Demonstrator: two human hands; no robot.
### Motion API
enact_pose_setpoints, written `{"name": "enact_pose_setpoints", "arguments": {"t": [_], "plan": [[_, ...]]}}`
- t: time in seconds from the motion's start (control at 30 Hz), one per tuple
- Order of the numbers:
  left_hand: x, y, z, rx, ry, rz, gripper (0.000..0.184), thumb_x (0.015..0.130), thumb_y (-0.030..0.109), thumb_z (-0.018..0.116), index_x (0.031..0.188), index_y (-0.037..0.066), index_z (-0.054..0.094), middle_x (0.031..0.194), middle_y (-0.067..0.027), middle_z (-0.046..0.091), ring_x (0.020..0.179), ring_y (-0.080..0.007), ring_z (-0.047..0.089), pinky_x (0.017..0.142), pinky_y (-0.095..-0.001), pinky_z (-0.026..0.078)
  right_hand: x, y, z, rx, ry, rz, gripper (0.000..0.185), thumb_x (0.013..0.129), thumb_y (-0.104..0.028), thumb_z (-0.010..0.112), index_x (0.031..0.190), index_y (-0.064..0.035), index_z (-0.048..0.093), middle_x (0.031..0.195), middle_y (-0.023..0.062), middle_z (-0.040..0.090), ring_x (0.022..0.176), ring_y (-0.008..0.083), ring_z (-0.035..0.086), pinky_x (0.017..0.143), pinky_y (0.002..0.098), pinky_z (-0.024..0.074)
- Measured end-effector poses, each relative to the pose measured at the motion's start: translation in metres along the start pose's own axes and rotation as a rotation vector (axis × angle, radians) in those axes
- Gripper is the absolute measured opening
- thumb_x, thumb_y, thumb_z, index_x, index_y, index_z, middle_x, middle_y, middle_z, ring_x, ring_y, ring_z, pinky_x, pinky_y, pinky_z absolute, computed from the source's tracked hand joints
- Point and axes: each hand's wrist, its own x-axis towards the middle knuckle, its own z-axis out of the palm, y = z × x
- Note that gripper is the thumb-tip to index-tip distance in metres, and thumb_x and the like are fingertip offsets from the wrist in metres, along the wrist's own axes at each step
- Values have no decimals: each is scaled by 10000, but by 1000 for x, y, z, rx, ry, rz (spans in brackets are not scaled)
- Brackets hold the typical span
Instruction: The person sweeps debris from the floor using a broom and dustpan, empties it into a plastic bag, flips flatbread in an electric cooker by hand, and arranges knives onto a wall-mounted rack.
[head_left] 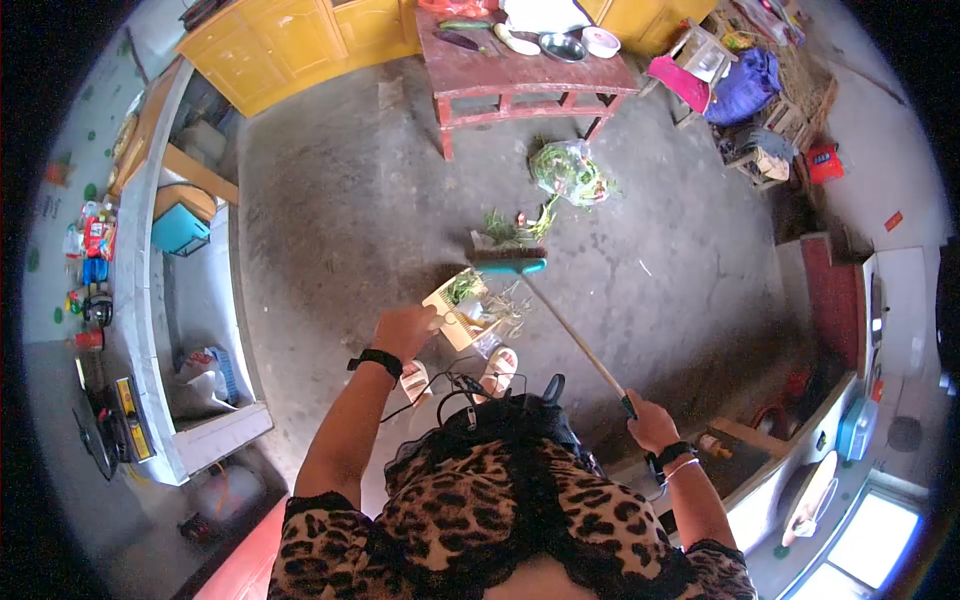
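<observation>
My left hand [408, 332] is closed on the edge of a yellow dustpan [455, 325] with comb-like teeth, held low above the floor in front of my feet. Green plant scraps [463, 289] and some pale litter lie in and beside the pan. My right hand [653, 424] grips the upper end of a broom [572, 335] with a long thin handle. Its teal head [512, 266] rests on the floor just beyond the dustpan. Behind the broom head lie more leafy scraps [503, 228] and a small red-and-white item [521, 218].
A clear plastic bag of greens [568, 172] sits on the concrete floor [340, 200]. Beyond it stands a red table [530, 78] with vegetables and bowls. Yellow cabinets [270, 50] line the back, a tiled counter [158, 330] the left. A chair [690, 75] and bundles are at right.
</observation>
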Motion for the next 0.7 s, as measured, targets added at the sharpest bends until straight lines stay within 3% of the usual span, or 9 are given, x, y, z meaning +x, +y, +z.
{"name": "enact_pose_setpoints", "arguments": {"t": [0.07,0.13,0.33,0.5,0.7], "plan": [[-3,0,5,-43,37,-42,185,809,286,565,894,122,554,811,-115,621,771,-326,611,635,-461,469,22,-2,-11,8,35,-8,514,755,-144,561,1237,-95,391,904,234,598,873,424,567,739,512,456],[-5,-2,10,-82,72,-90,187,806,280,570,900,120,550,818,-116,621,777,-326,611,639,-463,468,57,-17,-22,20,41,10,471,782,-151,503,1238,-130,385,885,247,601,846,444,571,722,538,462],[6,-5,27,-67,78,-58,182,797,242,572,911,104,537,837,-138,616,789,-328,614,635,-452,472,196,-61,-15,144,186,16,427,749,-167,585,1151,-107,452,939,221,613,892,425,574,770,504,462],[16,13,19,-35,3,-136,174,792,207,552,923,94,537,853,-146,617,819,-332,613,665,-465,473,266,-45,24,89,138,-52,375,736,-137,569,1097,-59,501,962,217,610,918,410,571,796,477,462],[21,4,27,-107,41,-139,184,811,238,513,939,109,540,888,-143,617,832,-334,610,677,-465,473,195,-30,13,-63,-20,-104,389,731,-79,520,1118,-47,514,911,228,612,898,402,576,784,484,460]]}}
